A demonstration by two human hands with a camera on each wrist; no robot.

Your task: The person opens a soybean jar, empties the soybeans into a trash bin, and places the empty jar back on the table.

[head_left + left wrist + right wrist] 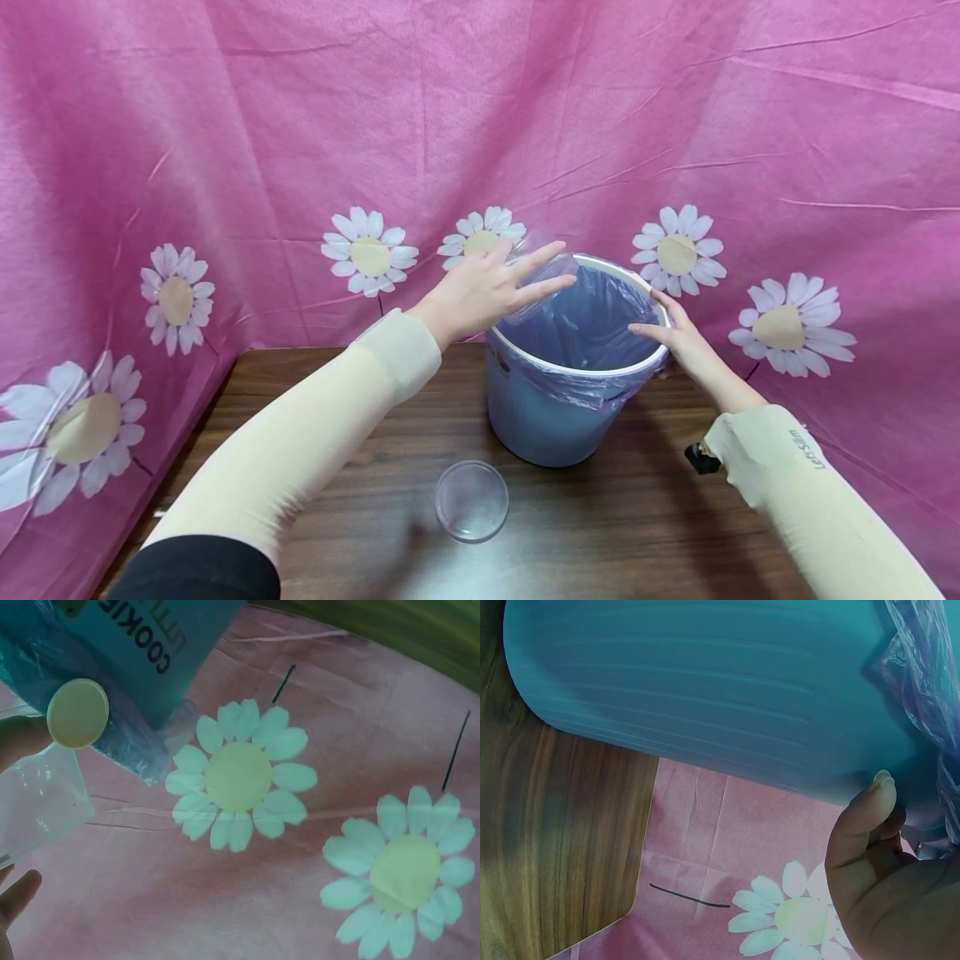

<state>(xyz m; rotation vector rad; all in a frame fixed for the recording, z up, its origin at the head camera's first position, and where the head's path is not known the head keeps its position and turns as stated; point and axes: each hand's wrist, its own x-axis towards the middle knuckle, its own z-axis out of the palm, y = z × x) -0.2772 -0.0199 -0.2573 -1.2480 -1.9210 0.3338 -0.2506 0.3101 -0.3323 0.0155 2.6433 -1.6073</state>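
A blue trash can (551, 425) with a white rim stands on the table, lined with a translucent purple bag (592, 308). My left hand (483, 287) is at the left side of its opening and holds a clear plastic container (45, 802) between thumb and fingers, partly hidden behind the hand in the head view. At the right rim, my right hand (678, 333) grips the can, its thumb over the inner side. The right wrist view shows curled fingers (874, 806) against the can's outer wall. A clear round lid (472, 502) lies in front of the can.
The brown wooden table (360, 492) is backed by a pink cloth (300, 125) with large white daisies. A cream oval piece (78, 712) shows beside the bag in the left wrist view, near printed lettering on the can.
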